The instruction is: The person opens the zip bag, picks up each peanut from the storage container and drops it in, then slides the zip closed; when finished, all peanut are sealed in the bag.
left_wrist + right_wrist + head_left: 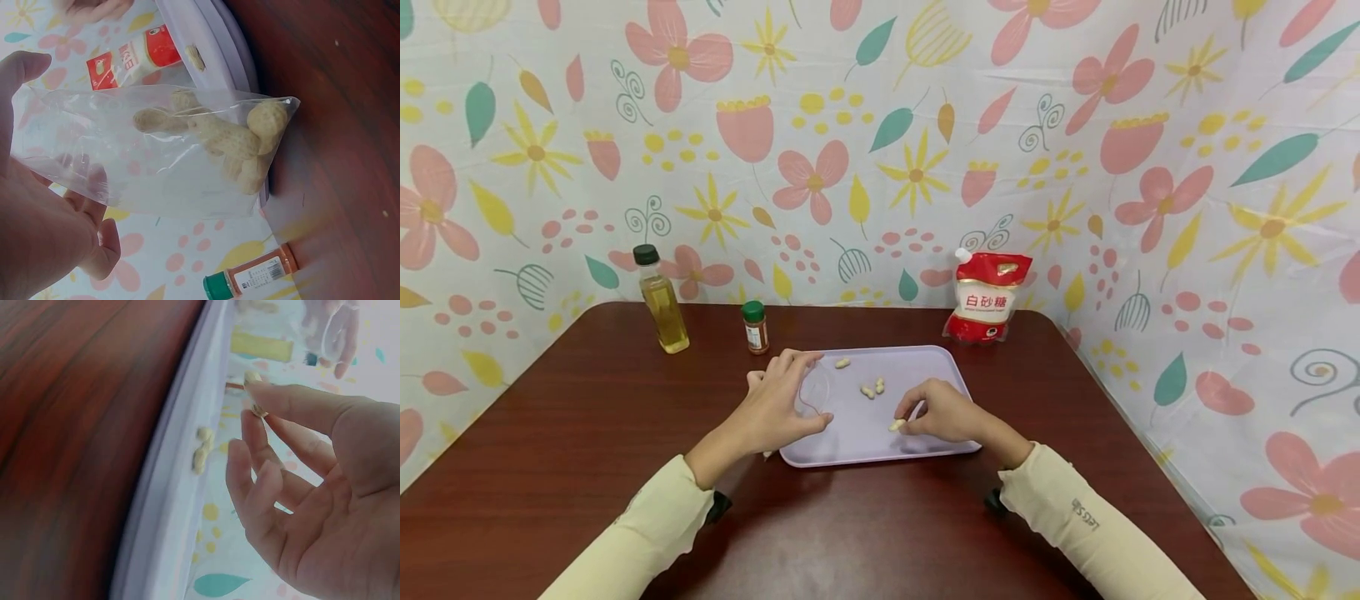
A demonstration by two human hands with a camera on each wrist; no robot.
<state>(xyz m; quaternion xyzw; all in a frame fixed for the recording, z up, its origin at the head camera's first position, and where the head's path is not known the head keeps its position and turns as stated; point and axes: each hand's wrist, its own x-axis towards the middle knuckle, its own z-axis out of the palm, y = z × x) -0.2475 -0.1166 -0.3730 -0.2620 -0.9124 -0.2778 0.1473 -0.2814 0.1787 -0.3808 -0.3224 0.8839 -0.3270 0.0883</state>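
Cream sleeves (1097,517) frame your work: one peanut pinched, one bag spread

Beneath you, the brown table (850,533) carries a lilac tray (853,437), with a red sugar pouch (983,300) and a bottle (664,308) of yellow liquid farther back. Your left hand (778,404) has thumb and fingers spread wide, a clear bag's (162,153) mouth between them, several peanuts (228,140) inside. Your right hand (943,408) pinches a single peanut (897,425) over the tray, near three loose ones (868,392).

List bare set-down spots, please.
Free: table between sleeves and tray; table's left, in front of oil bottle; tray's far right corner, beyond right hand. Crowded: tray's left, at left hand and peanut bag; tray's centre, loose peanuts.
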